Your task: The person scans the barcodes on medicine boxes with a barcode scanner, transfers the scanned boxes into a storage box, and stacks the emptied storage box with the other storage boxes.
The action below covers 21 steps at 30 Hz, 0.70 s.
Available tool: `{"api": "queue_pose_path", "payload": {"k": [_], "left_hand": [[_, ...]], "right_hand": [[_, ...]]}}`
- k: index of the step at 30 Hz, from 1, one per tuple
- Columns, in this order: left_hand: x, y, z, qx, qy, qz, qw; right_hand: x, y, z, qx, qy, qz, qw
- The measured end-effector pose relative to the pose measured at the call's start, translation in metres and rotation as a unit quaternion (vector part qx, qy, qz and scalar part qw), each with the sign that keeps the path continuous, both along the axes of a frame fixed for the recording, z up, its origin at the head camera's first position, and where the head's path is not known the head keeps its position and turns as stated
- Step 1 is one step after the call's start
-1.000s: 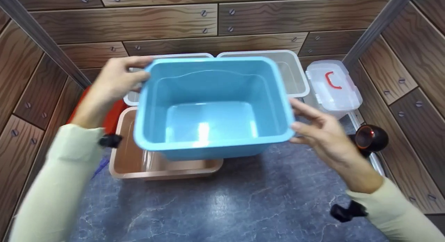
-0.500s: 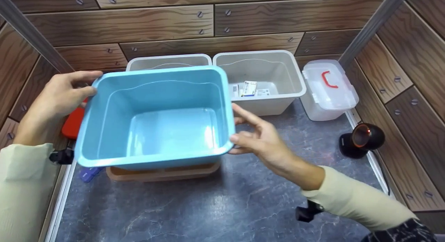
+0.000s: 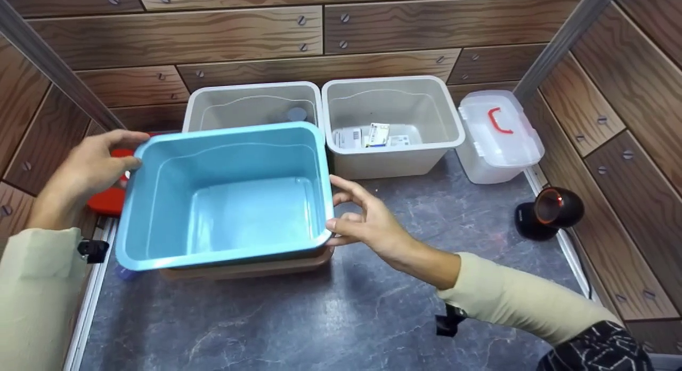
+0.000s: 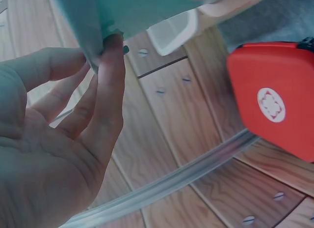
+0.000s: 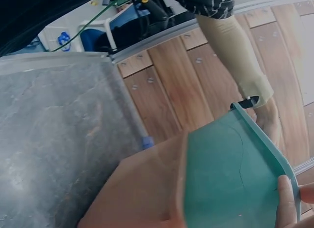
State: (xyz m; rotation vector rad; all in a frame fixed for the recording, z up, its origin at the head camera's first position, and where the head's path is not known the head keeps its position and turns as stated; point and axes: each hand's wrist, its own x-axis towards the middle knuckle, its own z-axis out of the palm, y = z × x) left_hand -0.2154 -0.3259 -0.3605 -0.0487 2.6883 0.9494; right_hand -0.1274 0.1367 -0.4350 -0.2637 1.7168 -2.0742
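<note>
A blue plastic bin (image 3: 245, 211), bare inside, is held by its rim in both hands. My left hand (image 3: 88, 163) pinches its left rim between thumb and fingers; the left wrist view shows that hand (image 4: 73, 125) at the bin's corner. On the opposite side, my right hand (image 3: 373, 216) grips the right rim, thumb on top. Under the blue bin stands a brown bin (image 3: 256, 269), mostly covered. The right wrist view shows the blue bin's outer wall (image 5: 225, 169) partly behind the brown bin's wall (image 5: 147, 184), seemingly lowered into it.
Two white bins stand behind: the left one (image 3: 229, 107) holds a round grey item, the right one (image 3: 383, 166) several small boxes (image 3: 378, 134). Farther right are a clear lidded box (image 3: 501, 131) and a black scanner (image 3: 554, 208). A red case (image 4: 265, 95) lies left.
Both hands have carried the blue bin left and then down, from in front of the white bins to over the brown bin. The white bins and their contents have come into view.
</note>
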Motion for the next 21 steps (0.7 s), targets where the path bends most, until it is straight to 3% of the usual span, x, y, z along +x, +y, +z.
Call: {"api": "queue_pose_path", "payload": {"k": [5, 14, 21], "left_hand": [[-0.002, 0.003, -0.021, 0.021, -0.024, 0.002, 0.9995], [-0.006, 0.013, -0.054, 0.025, -0.026, 0.011, 0.9993], [-0.006, 0.015, -0.071, 0.022, -0.048, 0.019, 0.9984]], "right_hand": [[-0.001, 0.002, -0.016, 0.018, 0.007, 0.012, 0.9997], [-0.005, 0.007, -0.048, 0.045, -0.004, 0.017, 0.9988], [-0.005, 0.009, -0.063, 0.061, -0.016, 0.02, 0.9978]]}}
